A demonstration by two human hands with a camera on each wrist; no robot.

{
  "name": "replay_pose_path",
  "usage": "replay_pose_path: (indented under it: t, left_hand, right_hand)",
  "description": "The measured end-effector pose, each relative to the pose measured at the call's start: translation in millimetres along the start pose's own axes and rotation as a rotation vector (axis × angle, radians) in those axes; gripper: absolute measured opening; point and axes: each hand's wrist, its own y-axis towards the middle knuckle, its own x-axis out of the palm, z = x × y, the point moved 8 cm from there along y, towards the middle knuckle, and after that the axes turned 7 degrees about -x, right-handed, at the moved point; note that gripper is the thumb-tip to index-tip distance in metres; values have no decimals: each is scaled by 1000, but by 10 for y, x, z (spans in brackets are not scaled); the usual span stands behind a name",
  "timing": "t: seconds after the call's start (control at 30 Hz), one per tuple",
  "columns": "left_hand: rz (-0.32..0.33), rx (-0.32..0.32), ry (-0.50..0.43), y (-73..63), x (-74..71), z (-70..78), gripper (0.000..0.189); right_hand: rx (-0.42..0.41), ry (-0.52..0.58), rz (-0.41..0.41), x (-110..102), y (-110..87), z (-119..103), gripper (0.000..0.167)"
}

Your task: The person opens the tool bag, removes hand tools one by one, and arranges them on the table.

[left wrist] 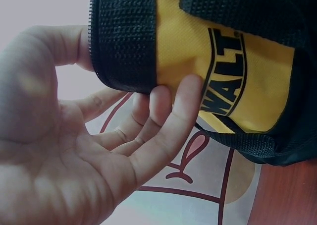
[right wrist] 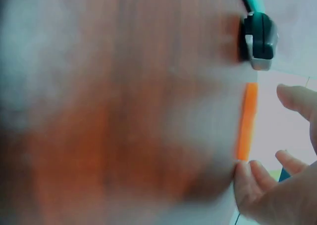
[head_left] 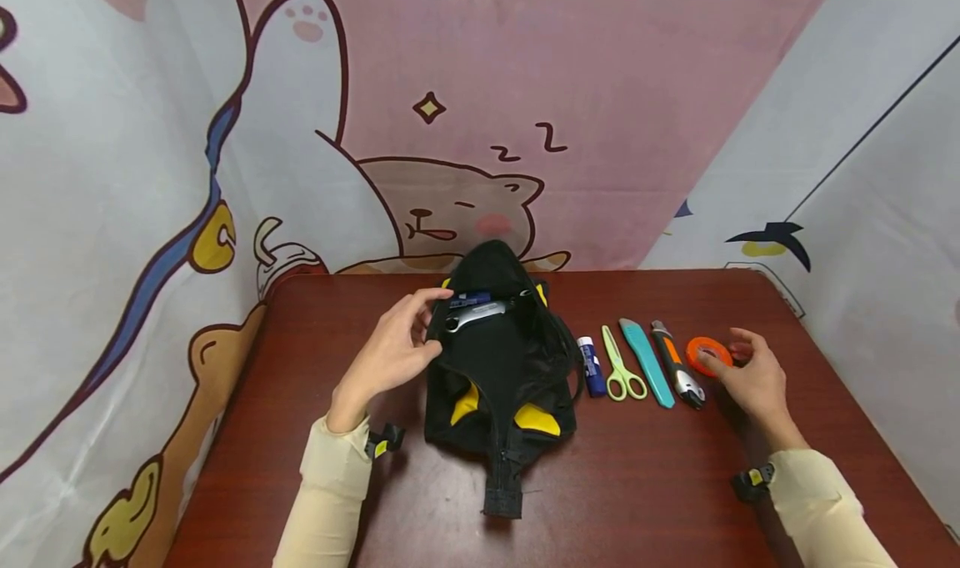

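My left hand holds the left edge of an open black-and-yellow tool bag. In the left wrist view the thumb lies on one side of the zipped rim and the fingers rest on the yellow lettered side. Inside the bag's mouth lie a silver wrench and a dark blue item. On the right, my right hand spreads beside an orange tape roll. The right wrist view has fingertips at one end of the roll, the thumb apart from it.
Between bag and tape roll lie a blue glue stick, pale green scissors, a teal utility knife and an orange-and-black utility knife, side by side. A printed curtain hangs behind the brown table.
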Motion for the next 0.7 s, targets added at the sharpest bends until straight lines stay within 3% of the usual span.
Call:
replay_pose_path:
  t: [0.17, 0.33, 0.5, 0.7]
  left_hand:
    - [-1, -5, 9, 0, 1, 1, 74]
    - [1, -5, 13, -6, -5, -3, 74]
    - [4, -2, 13, -8, -10, -5, 73]
    - [7, 9, 9, -5, -18, 1, 73]
  right_hand:
    - [45, 26, 71, -61, -10, -108, 75]
    - [55, 127, 175, -133, -40, -489, 64]
    - [-115, 227, 266, -154, -49, -1039, 51]
    - [-337, 328, 256, -96, -100, -1698, 41]
